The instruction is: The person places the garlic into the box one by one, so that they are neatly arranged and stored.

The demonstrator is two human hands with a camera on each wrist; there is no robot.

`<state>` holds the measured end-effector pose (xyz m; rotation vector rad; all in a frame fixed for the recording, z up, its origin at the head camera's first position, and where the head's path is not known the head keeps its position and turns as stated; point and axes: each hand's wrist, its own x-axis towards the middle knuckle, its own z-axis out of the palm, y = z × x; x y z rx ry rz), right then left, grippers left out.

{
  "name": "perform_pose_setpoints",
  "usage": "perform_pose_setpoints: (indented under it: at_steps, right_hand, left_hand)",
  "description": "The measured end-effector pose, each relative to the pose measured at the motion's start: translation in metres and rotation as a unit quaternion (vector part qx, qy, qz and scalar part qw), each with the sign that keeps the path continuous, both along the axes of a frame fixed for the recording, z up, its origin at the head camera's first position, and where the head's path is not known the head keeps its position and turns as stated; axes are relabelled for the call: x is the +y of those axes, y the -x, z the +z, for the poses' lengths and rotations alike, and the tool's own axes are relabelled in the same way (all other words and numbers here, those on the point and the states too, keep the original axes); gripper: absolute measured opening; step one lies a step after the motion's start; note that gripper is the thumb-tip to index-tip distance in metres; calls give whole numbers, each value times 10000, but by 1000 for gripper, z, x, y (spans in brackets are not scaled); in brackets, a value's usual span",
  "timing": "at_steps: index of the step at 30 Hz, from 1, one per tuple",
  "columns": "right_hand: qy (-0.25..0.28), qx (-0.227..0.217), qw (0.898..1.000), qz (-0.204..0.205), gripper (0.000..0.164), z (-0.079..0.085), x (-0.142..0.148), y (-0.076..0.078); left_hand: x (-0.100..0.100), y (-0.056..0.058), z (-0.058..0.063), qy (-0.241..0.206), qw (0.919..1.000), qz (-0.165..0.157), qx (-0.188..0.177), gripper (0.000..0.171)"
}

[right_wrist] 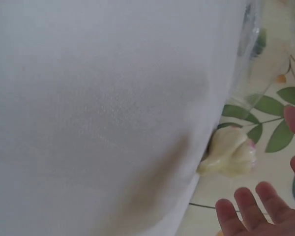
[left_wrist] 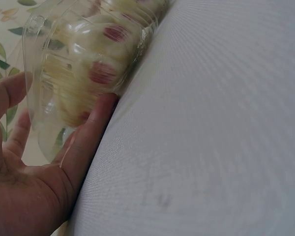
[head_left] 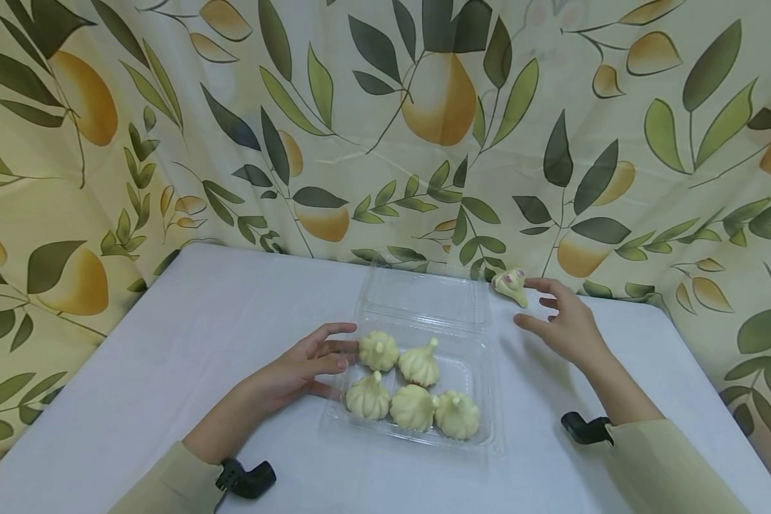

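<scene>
A clear plastic clamshell box (head_left: 465, 357) stands on the table with its lid (head_left: 424, 296) folded back. Several pale garlic bulbs (head_left: 412, 408) sit in it, stems mostly upward. My left hand (head_left: 302, 364) rests along the box's left side, fingers spread, a fingertip against the clear wall in the left wrist view; reddish patches show low on the bulbs (left_wrist: 102, 73) there. One more garlic bulb (head_left: 510, 285) lies on its side by the lid's right edge, root end away. Beside it, my right hand (head_left: 568, 325) reaches in with fingers apart, index fingertip close to the bulb.
A white cloth (head_left: 231, 307) covers the table. Behind it hangs a curtain (head_left: 373, 178) printed with fruit and leaves, meeting the table's far edge just past the lid and lone bulb. Black cameras (head_left: 250, 478) are strapped to both wrists.
</scene>
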<state>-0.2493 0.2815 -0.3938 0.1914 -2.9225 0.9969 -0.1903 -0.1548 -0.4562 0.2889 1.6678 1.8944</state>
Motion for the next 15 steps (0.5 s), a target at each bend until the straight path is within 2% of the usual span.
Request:
perform_pose_setpoints:
  at_steps: [8,15]
  right_hand:
    - [335,-402,9973,-515,78,-15,2,22]
    - [682,-771,9930,-585,79,-26,3,34]
  left_hand:
    - [-1,0,0,-52,10000,-34,9,64]
    - [-1,0,0,-13,10000,-17,21,65]
